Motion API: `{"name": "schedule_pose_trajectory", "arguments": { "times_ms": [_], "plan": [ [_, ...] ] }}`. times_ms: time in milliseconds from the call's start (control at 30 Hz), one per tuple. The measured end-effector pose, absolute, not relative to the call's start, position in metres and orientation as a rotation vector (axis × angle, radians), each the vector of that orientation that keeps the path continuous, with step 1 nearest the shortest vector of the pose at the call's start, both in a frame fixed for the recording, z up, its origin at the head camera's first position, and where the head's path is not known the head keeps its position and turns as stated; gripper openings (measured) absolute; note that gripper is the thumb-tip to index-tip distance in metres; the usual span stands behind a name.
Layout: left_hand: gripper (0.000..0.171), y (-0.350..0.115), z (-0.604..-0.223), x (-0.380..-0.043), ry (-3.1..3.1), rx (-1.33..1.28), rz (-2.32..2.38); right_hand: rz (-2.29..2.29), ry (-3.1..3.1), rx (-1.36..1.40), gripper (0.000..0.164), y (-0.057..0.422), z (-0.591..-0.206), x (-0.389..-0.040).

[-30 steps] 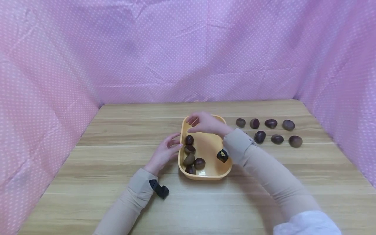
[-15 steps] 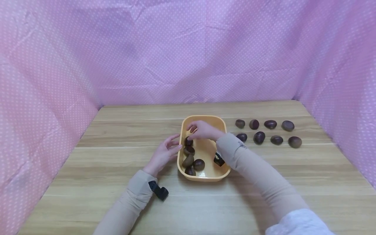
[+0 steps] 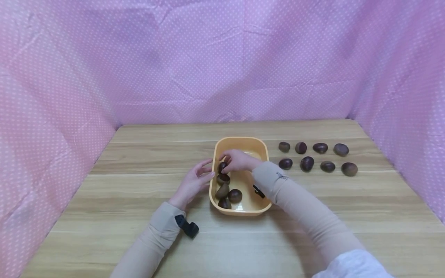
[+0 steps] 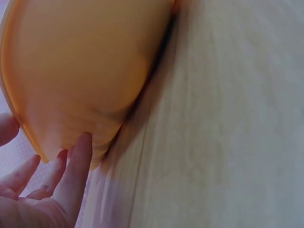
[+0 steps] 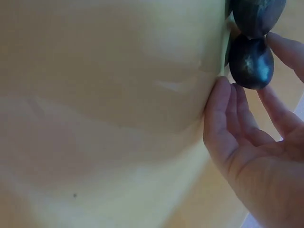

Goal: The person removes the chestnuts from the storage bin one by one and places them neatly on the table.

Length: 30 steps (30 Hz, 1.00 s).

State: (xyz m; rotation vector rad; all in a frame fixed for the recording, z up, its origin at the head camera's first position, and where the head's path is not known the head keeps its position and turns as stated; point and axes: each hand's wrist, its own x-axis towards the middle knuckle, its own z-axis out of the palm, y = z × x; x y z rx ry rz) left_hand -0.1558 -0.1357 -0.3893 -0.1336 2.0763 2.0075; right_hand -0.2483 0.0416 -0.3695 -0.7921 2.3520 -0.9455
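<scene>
In the head view, a pale orange rectangular basin [image 3: 248,144] stands mid-table with several chestnuts along its left side. My right hand [image 3: 240,160] reaches into it, thumb and fingers around the far-left chestnut [image 3: 222,166]. The right wrist view shows that dark, shiny chestnut [image 5: 251,64] between the thumb and fingertips, touching another chestnut [image 5: 259,16]. My left hand [image 3: 192,183] is at the basin's left outer wall, fingers extended. In the left wrist view, the left hand's fingertips [image 4: 84,142] touch the outer wall of the basin [image 4: 85,61].
Right of the basin, several chestnuts lie in two rows, including a front-right chestnut [image 3: 349,169] and a back-left chestnut [image 3: 284,146]. The wooden table [image 3: 132,185] is enclosed by pink dotted cloth [image 3: 208,58] at the back and both sides.
My right hand has come down and toward me inside the basin, closing its fingers around the far-left chestnut. The left hand stays at the basin's wall.
</scene>
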Motion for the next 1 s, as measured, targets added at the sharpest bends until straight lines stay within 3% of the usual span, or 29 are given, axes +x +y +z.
{"name": "schedule_pose_trajectory", "arguments": {
  "times_ms": [1000],
  "plan": [
    [0.055,-0.1351,-0.389,-0.158,2.073,-0.142,2.003,-1.037,2.388,-0.8,0.026,0.036,-0.3729,-0.2514]
  ]
}}
